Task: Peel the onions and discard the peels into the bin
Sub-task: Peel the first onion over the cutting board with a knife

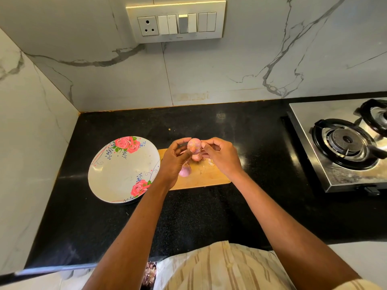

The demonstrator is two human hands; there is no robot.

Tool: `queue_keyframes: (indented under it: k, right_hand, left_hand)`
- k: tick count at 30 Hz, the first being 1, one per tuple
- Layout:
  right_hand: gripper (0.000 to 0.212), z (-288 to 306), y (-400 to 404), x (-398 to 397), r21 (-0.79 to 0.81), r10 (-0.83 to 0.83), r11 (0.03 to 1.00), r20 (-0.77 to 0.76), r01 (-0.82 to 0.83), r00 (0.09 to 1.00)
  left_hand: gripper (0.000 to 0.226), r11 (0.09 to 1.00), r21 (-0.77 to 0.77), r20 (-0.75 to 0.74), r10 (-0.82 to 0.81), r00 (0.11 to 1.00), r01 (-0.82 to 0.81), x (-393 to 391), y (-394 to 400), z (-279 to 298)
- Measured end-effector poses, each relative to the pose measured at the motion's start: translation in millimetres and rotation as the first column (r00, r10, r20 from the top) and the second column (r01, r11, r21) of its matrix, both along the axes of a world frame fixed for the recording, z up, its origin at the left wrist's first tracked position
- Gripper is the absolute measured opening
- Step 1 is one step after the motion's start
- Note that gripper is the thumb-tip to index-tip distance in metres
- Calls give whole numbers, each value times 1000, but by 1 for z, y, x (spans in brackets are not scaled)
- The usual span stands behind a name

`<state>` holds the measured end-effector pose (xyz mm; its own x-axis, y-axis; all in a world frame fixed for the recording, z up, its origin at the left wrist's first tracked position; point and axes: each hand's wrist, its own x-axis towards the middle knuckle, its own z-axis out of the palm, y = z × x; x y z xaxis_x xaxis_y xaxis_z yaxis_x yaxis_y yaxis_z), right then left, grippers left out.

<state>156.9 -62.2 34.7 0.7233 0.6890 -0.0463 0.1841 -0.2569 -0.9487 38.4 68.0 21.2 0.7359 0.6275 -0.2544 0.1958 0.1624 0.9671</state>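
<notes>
While the left hand [178, 155] is cradling the onion [194, 145] above the chopping board [206, 174], the right hand [219, 153] is pinching its skin at 3 o'clock, seemingly for peeling.

Floral plate [117, 174] left on black counter [209, 216]; steel gas stove [343, 143] right; switchboard [176, 21] on marble wall

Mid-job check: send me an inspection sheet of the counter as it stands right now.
Surface: black countertop, wooden cutting board on it.
Job's things: held onion above the board; two more onions and peel scraps on the board; bin not identifiable.
Clutter: floral plate left of the board, nothing on it.
Grips: left hand holds the held onion; right hand pinches at its skin.
Cables: nothing seen.
Surroundings: gas stove at right, switch panel on the marble wall.
</notes>
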Motion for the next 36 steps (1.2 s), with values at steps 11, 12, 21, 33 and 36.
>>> queue_keyframes:
  k: [11, 12, 21, 33, 36]
  right_hand:
    - [20, 0, -1, 1, -27, 33, 999, 74, -31, 997]
    - [18, 0, -1, 1, -31, 33, 999, 78, -30, 996]
    - [12, -4, 0, 1, -38, 13, 999, 44, -11, 999]
    - [10, -7, -3, -2, 13, -69, 998, 20, 69, 997]
    - [7, -9, -3, -2, 2, -86, 996, 46, 86, 995]
  left_hand:
    - [45, 1000, 25, -26, -18, 999, 19, -2, 0, 0]
    - [48, 999, 23, -28, -21, 999, 22, -2, 0, 1]
    - [55, 999, 3, -37, -36, 999, 36, -5, 0, 0]
    - [47, 999, 22, -58, 34, 998, -33, 0, -7, 0]
    - [47, 999, 7, -56, 50, 997, -50, 1, -11, 1]
